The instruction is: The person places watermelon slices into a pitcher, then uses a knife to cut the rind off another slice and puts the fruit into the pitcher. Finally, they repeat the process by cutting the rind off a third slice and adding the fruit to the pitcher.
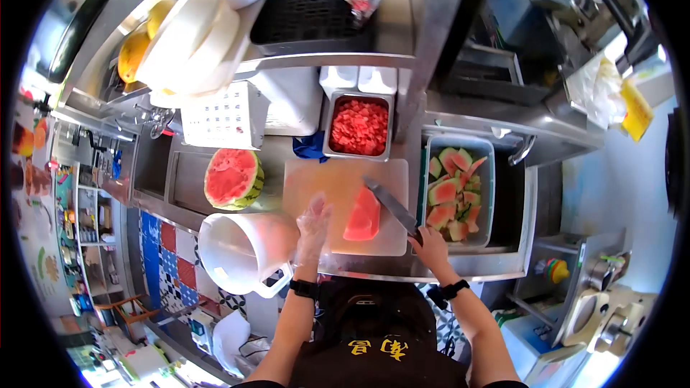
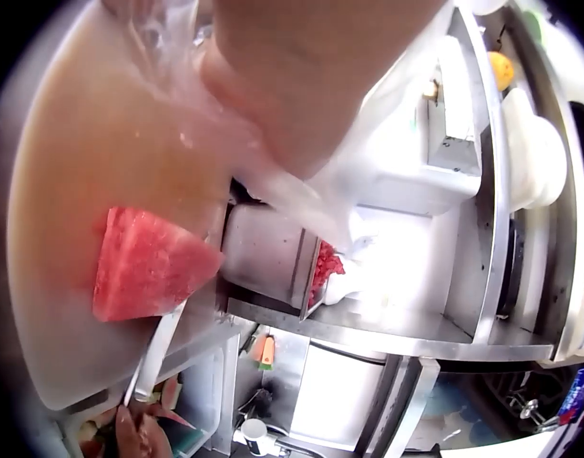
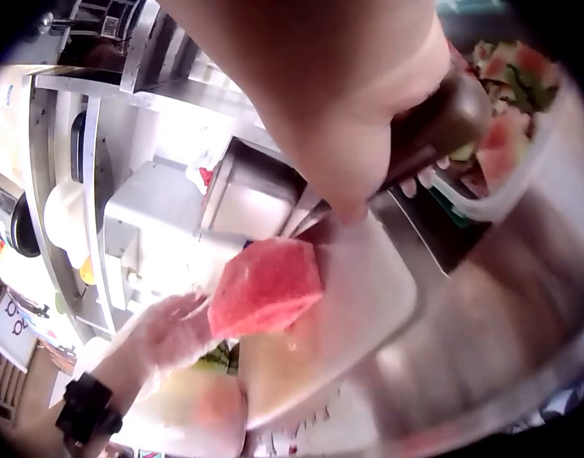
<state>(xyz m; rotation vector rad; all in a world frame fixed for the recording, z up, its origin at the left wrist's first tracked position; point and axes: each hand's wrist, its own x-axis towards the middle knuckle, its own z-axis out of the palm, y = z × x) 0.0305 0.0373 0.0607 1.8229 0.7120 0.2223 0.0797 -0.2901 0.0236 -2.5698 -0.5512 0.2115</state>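
A peeled wedge of red watermelon [image 1: 363,215] lies on the cutting board [image 1: 309,178]. Just to its right, my right hand [image 1: 431,250] grips a knife [image 1: 392,205] by its dark handle [image 3: 444,134], the blade slanting up and left across the board. My left hand [image 1: 313,224], in a clear plastic glove, is over the board's left side with fingers loosely extended and nothing held. In the right wrist view this hand [image 3: 173,334] appears close beside the wedge [image 3: 268,286]. The left wrist view shows the blade [image 2: 158,353] partly behind the wedge.
Behind the board is a steel pan of diced watermelon [image 1: 359,128]. A bin of rinds [image 1: 492,194] sits at the right. To the left are a cut watermelon half [image 1: 233,178] and a large white pitcher [image 1: 230,255], near the counter's front edge. Shelving [image 1: 323,62] overhangs the back.
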